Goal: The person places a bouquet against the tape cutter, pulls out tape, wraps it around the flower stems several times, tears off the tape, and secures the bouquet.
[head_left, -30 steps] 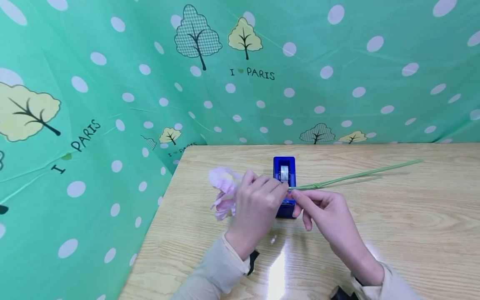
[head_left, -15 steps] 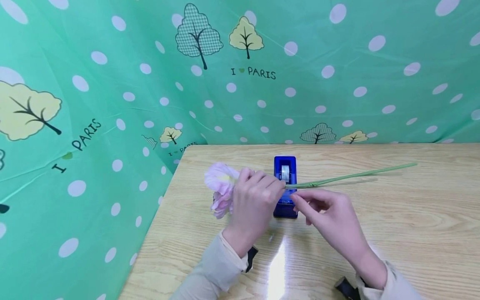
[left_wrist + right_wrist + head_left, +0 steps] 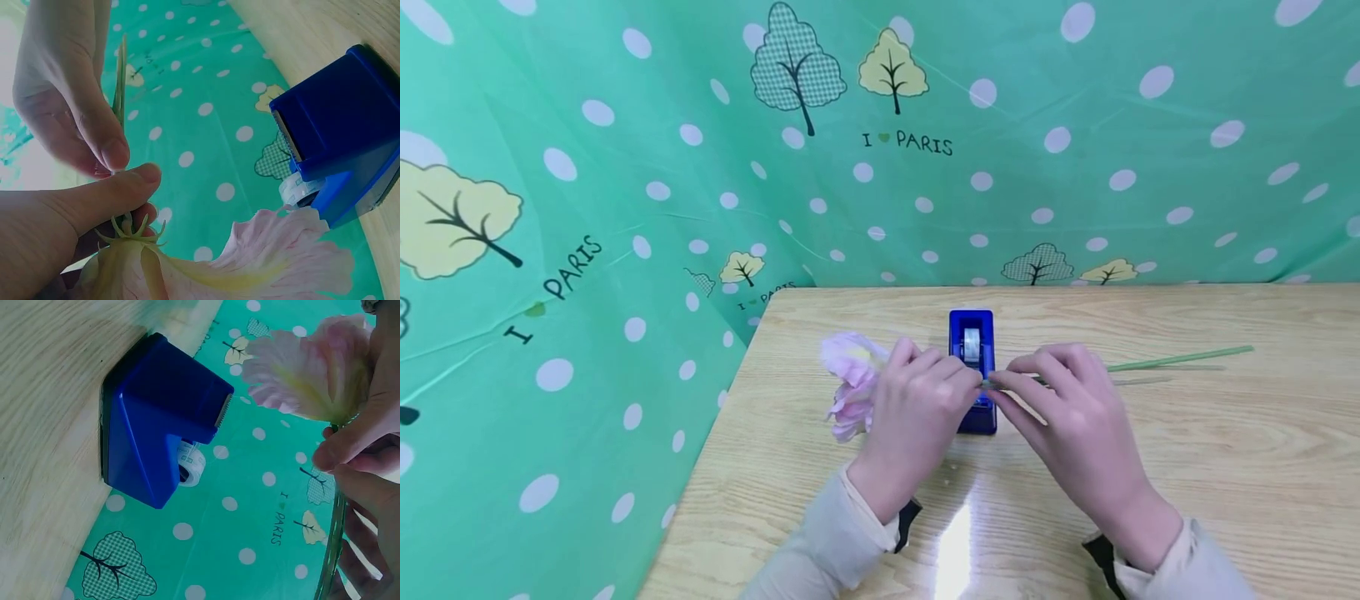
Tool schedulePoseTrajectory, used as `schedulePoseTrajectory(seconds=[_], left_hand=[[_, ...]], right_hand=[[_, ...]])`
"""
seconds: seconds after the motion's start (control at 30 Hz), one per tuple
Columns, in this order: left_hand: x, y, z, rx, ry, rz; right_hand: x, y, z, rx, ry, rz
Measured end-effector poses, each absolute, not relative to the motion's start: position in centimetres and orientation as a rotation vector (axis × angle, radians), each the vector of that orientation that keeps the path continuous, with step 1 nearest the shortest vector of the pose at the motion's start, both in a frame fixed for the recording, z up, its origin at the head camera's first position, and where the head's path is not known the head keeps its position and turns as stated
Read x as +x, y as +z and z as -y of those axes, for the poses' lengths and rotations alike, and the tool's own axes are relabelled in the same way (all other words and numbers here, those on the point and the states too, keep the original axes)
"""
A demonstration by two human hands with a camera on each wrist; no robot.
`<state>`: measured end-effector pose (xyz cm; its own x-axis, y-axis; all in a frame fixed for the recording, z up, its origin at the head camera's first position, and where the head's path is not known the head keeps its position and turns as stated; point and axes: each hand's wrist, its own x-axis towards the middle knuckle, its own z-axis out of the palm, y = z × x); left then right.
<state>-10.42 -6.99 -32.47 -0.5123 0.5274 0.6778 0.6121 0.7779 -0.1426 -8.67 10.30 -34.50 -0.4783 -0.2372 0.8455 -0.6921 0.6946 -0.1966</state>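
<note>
Pale pink artificial flowers (image 3: 852, 379) with green stems (image 3: 1180, 359) lie across the person's two hands. Just below the blossoms, the left hand (image 3: 917, 417) pinches the stems between thumb and fingers; in the left wrist view its thumb lies by the green sepals (image 3: 130, 230). Close beside it, the right hand (image 3: 1078, 425) pinches the stems with thumb and fingertips, and the stems run on under its palm. Behind and beneath the hands stands a blue tape dispenser (image 3: 972, 321) with a roll of clear tape (image 3: 972, 344). Whether tape is on the stems cannot be made out.
The wooden table (image 3: 1247, 467) reaches to a green dotted cloth (image 3: 1075, 167) hanging at the back and left. A black wrist strap (image 3: 907, 523) shows at the left cuff, another at the right. Light glares off the table in front.
The right hand, which was just below the stems half a second ago, has turned over and come up onto them beside the left hand. The flowers shifted slightly to the right and down.
</note>
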Motion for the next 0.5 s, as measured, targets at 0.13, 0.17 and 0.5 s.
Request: schedulePoseTrajectory(seconds=[0.13,0.17,0.5], left_hand=[[-10.36,-32.51,7.02,-0.847,-0.138,2.248],[-10.34,-32.50,7.05,-0.847,-0.138,2.253],[-10.25,-32.31,7.24,-0.856,-0.174,2.279]], right_hand=[[-8.72,-34.55,-10.34,0.713,0.697,2.031],[-8.73,-34.57,-10.36,0.715,0.700,2.026],[-8.78,-34.81,-10.45,0.731,0.805,2.009]])
